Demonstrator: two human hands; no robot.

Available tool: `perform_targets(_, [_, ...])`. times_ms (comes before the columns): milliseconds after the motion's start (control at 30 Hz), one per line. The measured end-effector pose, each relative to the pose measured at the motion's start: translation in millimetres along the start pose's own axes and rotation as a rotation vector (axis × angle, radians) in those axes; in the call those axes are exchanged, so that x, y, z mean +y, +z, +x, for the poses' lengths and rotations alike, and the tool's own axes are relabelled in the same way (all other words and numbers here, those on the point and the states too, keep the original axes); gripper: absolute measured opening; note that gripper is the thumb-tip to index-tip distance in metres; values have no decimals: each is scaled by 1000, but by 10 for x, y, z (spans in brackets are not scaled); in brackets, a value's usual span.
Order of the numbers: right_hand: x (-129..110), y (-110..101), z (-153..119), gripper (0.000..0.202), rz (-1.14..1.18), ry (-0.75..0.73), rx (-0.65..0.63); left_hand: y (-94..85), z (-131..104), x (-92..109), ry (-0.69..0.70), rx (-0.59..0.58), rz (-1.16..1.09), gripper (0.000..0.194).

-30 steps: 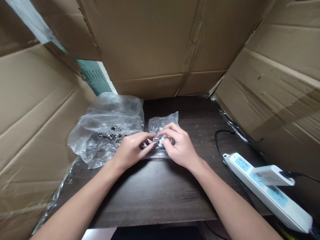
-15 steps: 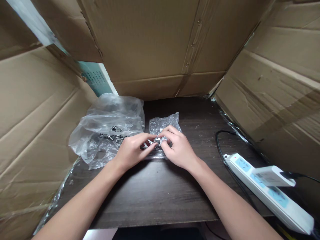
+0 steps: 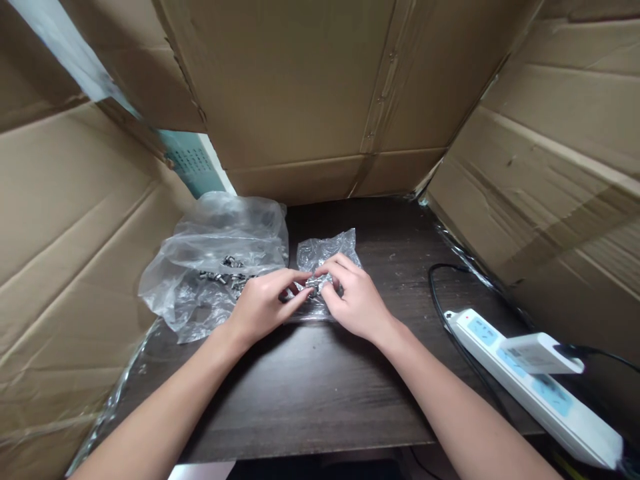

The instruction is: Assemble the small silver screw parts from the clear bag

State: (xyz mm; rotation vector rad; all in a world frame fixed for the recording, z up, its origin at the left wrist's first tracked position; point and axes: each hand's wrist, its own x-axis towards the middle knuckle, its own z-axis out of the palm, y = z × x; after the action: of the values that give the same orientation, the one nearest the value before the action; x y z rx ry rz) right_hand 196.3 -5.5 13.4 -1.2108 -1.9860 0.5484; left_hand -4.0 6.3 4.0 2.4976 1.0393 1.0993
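Between my fingertips, above a small clear plastic bag [image 3: 340, 244], is a small shiny metal part [image 3: 313, 284]. My left hand [image 3: 265, 300] pinches its left side with thumb and fingers. From the right, my right hand [image 3: 354, 297] grips the same part, its thumb and index finger curled round it. Fingers partly cover the part, so its exact shape is unclear. A larger clear plastic bag [image 3: 225, 230] lies to the left, with several small metal pieces [image 3: 233, 277] on or in it, some close behind my left hand.
A dark wooden table [image 3: 305, 400] lies under my hands. Cardboard walls [image 3: 300, 87] stand at the back and both sides. On the right are a white power strip [image 3: 540, 393], a plugged-in white adapter [image 3: 543, 353] and a black cable [image 3: 434, 287].
The metal part has turned slightly between my fingertips. Both hands keep nearly the same place and grip, while the whole view has shifted a little.
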Motion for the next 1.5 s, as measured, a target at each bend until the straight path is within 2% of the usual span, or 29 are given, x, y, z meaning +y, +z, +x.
perform_targets(800, [-26, -20, 7, 21, 39, -11, 13, -4, -5, -3, 6, 6, 0, 20])
perform_targets(1500, [-34, -25, 22, 18, 14, -19, -28, -13, 4, 9, 26, 22, 20, 17])
